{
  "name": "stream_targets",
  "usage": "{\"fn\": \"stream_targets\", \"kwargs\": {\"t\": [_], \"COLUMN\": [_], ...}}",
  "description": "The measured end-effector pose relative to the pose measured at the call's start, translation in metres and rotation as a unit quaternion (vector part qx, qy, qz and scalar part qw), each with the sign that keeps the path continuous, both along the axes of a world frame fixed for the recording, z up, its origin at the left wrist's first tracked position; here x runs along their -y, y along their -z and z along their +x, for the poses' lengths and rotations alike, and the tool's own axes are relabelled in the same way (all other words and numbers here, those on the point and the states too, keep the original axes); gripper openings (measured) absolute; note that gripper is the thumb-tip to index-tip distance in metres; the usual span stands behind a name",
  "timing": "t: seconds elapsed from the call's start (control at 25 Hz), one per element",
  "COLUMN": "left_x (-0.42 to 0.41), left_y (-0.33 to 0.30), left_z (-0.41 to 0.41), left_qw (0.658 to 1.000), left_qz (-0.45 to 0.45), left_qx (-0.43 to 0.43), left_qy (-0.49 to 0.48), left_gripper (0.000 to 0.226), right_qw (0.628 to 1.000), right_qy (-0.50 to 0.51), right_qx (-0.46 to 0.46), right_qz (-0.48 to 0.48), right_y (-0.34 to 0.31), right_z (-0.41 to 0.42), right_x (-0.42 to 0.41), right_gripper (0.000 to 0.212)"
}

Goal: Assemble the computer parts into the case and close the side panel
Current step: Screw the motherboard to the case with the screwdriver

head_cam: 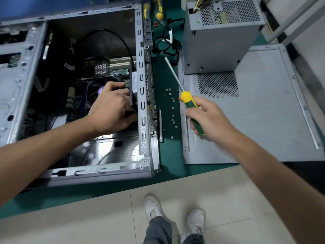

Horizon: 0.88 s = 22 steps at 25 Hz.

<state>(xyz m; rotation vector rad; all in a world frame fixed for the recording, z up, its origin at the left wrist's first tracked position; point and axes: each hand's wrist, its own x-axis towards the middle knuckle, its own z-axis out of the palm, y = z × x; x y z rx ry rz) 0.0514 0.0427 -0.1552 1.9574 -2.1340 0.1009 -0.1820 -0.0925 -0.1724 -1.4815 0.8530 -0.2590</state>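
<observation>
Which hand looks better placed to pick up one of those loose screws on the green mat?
Probably the right hand: it hovers beside the screws, though it grips the screwdriver. The left hand is inside the case, holding a black part.

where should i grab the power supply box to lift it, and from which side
Take the power supply by its two plain sheet-metal side walls, coming from above. It stands upright on the side panel, its wire bundle leaves at the top far corner, and its top face is perforated mesh, so keep off those.
</observation>
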Motion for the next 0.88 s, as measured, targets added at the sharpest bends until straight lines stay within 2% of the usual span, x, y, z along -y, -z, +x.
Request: {"fn": "stream_targets", "kwargs": {"t": [0.04, 0.08, 0.2, 0.28, 0.36, 0.52, 0.68, 0.88], "left_x": [0.0, 0.0, 0.001, 0.001, 0.001, 0.001, 0.001, 0.001], "left_y": [0.0, -0.001, -0.001, 0.0, 0.0, -0.001, 0.0, 0.002], "left_z": [0.0, 0.0, -0.001, -0.001, -0.001, -0.002, -0.001, 0.0], "left_qw": [1.0, 1.0, 1.0, 1.0, 1.0, 1.0, 1.0, 1.0], "left_qz": [0.005, 0.007, 0.004, -0.001, -0.004, -0.009, -0.007, -0.015], "left_qx": [-0.001, -0.002, -0.003, -0.005, -0.008, -0.014, -0.017, -0.009], "left_qy": [-0.005, -0.007, -0.002, 0.0, -0.001, 0.006, 0.009, 0.013], "left_gripper": [0.029, 0.03, 0.03, 0.031, 0.031, 0.028, 0.029, 0.026], "right_qw": [1.0, 1.0, 0.994, 0.988, 0.992, 0.996, 0.994, 0.995], "right_qy": [-0.022, -0.023, 0.066, 0.099, 0.093, 0.085, 0.097, 0.091], "right_qx": [0.005, 0.019, 0.068, 0.072, 0.049, 0.011, 0.005, -0.005], "right_qz": [-0.001, 0.0, 0.054, 0.089, 0.064, 0.032, 0.046, 0.042], "right_y": [-0.001, -0.001, 0.003, 0.008, 0.015, 0.022, 0.027, 0.032], "right_z": [-0.01, -0.02, -0.041, -0.046, -0.046, -0.039, -0.038, -0.04], "right_x": [0.009, 0.019, 0.038, 0.046, 0.052, 0.062, 0.067, 0.07], "right_gripper": [0.002, 0.011, 0.021, 0.042, 0.054, 0.053, 0.045, 0.047]}}
